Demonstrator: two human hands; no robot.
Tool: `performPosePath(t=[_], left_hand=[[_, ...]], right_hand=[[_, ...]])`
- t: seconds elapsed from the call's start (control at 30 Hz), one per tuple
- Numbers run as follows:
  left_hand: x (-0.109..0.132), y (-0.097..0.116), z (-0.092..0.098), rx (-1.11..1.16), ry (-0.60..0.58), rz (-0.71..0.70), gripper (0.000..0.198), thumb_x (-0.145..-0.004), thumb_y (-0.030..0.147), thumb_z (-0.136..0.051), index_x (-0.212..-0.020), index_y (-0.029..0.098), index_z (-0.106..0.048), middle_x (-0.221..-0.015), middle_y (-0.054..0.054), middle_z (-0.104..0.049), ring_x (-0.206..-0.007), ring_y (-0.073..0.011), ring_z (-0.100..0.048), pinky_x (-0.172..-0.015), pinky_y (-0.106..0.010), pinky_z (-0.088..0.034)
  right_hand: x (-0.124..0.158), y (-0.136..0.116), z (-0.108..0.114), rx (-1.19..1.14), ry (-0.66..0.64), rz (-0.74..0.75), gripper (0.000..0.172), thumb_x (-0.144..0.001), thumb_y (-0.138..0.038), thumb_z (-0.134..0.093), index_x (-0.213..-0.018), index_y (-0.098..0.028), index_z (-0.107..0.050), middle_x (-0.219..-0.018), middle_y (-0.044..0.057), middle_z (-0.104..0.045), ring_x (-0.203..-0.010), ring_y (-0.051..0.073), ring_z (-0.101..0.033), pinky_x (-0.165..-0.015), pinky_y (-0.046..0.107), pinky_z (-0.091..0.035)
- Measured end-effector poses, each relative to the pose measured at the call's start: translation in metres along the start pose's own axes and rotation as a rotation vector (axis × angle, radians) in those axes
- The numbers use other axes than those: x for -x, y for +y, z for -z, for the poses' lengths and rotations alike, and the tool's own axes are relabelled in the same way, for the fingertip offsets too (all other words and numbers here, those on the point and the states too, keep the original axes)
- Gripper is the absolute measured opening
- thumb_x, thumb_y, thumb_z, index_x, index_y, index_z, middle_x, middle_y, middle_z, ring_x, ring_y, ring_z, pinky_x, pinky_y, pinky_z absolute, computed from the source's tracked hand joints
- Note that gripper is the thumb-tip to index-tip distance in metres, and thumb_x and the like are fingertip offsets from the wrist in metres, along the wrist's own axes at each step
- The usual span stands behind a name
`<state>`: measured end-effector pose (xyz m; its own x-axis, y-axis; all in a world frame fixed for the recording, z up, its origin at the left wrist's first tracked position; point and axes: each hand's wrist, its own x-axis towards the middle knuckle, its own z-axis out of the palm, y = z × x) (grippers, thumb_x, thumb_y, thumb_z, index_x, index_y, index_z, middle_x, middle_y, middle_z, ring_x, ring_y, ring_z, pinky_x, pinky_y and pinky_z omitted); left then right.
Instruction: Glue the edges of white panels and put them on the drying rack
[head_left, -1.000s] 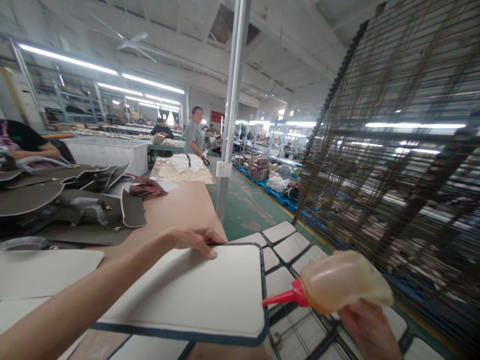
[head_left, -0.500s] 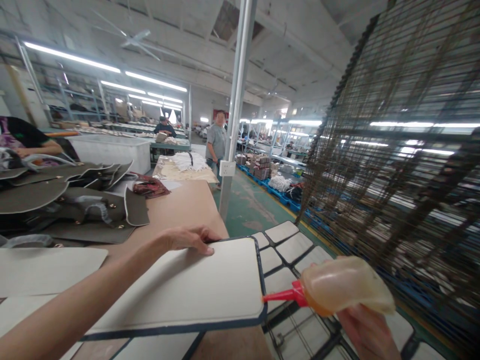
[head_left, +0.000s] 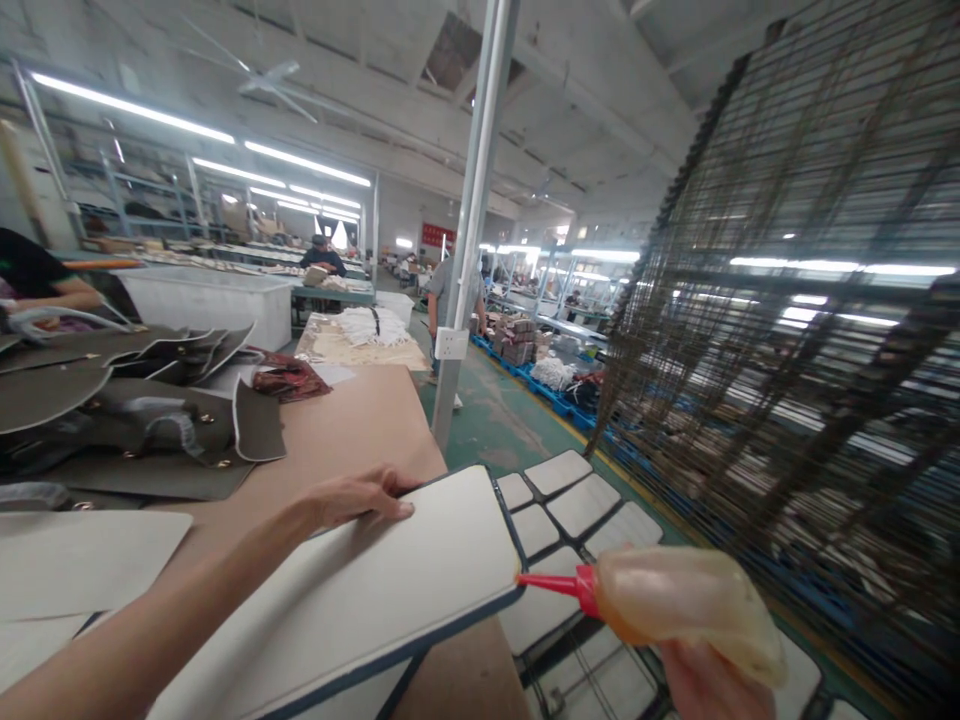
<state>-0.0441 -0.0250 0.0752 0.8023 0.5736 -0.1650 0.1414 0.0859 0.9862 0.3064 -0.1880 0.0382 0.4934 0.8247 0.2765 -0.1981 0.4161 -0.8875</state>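
Note:
My left hand [head_left: 367, 497] grips a cream panel with a dark blue edge [head_left: 405, 570], its thumb on top and its fingers under the far side. In my right hand [head_left: 712, 675] is a squeeze bottle [head_left: 682, 600] of amber liquid, tipped sideways. Its red nozzle [head_left: 551, 582] touches the panel's near right corner, on the dark edge. A thin yellowish line runs along that right edge. Part of another panel with a dark edge [head_left: 367, 697] shows underneath. The fingers of my right hand are partly hidden behind the bottle.
Several dark-edged panels [head_left: 589, 505] lie on a wire rack at right, below a tall wire rack [head_left: 787, 300]. Brown bag pieces [head_left: 165, 420] and cream panels [head_left: 82, 560] cover the left of the table [head_left: 360, 410]. A metal post [head_left: 476, 200] stands ahead; co-workers are beyond.
The panel has tilted, its right end swinging toward the far side. The nozzle has stayed at its near right corner. A person in grey has moved behind the post.

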Motion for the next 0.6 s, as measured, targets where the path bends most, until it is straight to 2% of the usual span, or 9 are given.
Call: performPosePath(t=[0.07,0.17,0.27,0.4,0.6], left_hand=[[-0.001,-0.004,0.000,0.037,0.017,-0.014,0.049,-0.070,0.041,-0.072,-0.112,0.015,-0.069,-0.087,-0.005,-0.075,-0.075,-0.0219,-0.068,-0.066,-0.026,-0.053],[-0.004,-0.012,0.000,0.102,0.045,-0.029,0.048,-0.071,0.041,-0.072,-0.110,0.014,-0.070,-0.089,-0.007,-0.075,-0.078,-0.0234,-0.069,-0.068,-0.027,-0.054],[-0.008,-0.020,0.001,0.148,0.067,-0.049,0.047,-0.071,0.040,-0.073,-0.109,0.013,-0.070,-0.090,-0.009,-0.075,-0.081,-0.0236,-0.070,-0.069,-0.027,-0.054],[-0.015,-0.027,0.000,0.193,0.079,-0.059,0.049,-0.072,0.040,-0.073,-0.112,0.012,-0.068,-0.093,-0.010,-0.075,-0.083,-0.0238,-0.070,-0.072,-0.027,-0.053],[-0.026,-0.034,0.000,0.210,0.108,-0.060,0.050,-0.072,0.042,-0.073,-0.111,0.011,-0.069,-0.095,-0.011,-0.075,-0.081,-0.0219,-0.069,-0.072,-0.026,-0.053]], right_hand=[[0.002,0.008,0.004,0.009,0.056,0.015,0.080,-0.064,-0.036,-0.081,-0.135,-0.039,-0.045,-0.118,0.001,-0.065,-0.112,0.031,-0.059,-0.095,0.046,-0.051],[0.004,0.016,0.008,0.052,0.149,0.027,0.075,-0.066,-0.031,-0.080,-0.131,-0.047,-0.047,-0.117,-0.004,-0.065,-0.115,0.029,-0.057,-0.097,0.043,-0.051],[0.003,0.021,0.005,0.096,0.178,0.054,0.072,-0.064,-0.035,-0.081,-0.128,-0.050,-0.050,-0.112,-0.004,-0.067,-0.117,0.032,-0.055,-0.099,0.046,-0.050],[-0.002,0.020,-0.007,0.077,0.206,0.088,0.073,-0.060,-0.038,-0.082,-0.126,-0.046,-0.053,-0.114,-0.002,-0.067,-0.118,0.034,-0.054,-0.101,0.050,-0.047],[-0.007,0.016,-0.022,0.055,0.205,0.130,0.078,-0.060,-0.037,-0.083,-0.130,-0.031,-0.051,-0.118,0.003,-0.064,-0.112,0.033,-0.057,-0.101,0.049,-0.046]])
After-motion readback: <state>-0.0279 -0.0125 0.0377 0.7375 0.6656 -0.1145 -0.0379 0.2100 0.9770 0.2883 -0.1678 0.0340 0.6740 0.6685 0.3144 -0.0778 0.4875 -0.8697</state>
